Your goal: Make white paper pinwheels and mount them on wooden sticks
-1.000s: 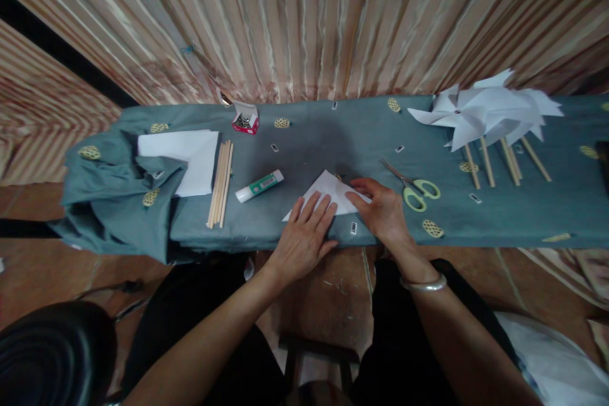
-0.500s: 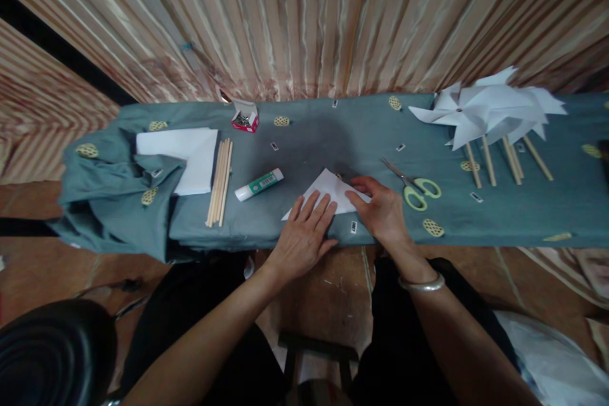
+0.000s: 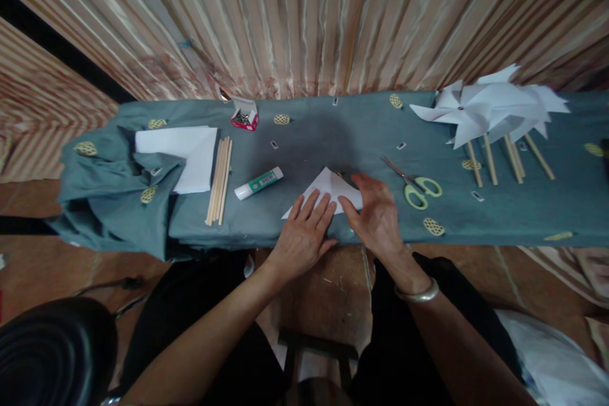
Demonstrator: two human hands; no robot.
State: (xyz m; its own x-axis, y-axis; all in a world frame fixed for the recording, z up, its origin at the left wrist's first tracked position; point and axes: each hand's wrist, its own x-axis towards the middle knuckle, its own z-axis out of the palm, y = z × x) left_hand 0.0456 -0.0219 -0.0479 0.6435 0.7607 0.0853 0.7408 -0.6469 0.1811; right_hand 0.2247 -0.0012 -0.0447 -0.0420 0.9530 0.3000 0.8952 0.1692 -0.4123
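Note:
A white sheet of paper [image 3: 328, 183], folded into a triangle, lies near the table's front edge with its peak pointing away from me. My left hand [image 3: 304, 225] rests flat on its left part, fingers stretched out and pressing it down. At the right corner, my right hand [image 3: 375, 209] holds the paper between thumb and fingers; that corner is hidden by the hand. Left of the paper lies a glue stick [image 3: 259, 183] with a green label. Green-handled scissors [image 3: 413, 184] lie just right of my right hand, blades partly spread.
Wooden sticks [image 3: 219, 181] lie beside white paper sheets [image 3: 200, 158] at the left. Behind them stands a small red box [image 3: 245, 115] of metal pieces. Several white paper pinwheels [image 3: 495, 104] on sticks are piled at the right. A striped curtain [image 3: 304, 19] hangs along the table's back.
My right hand has shifted slightly left at the paper's right corner, its thumb now lower and farther from the fingers. The left hand stays in place.

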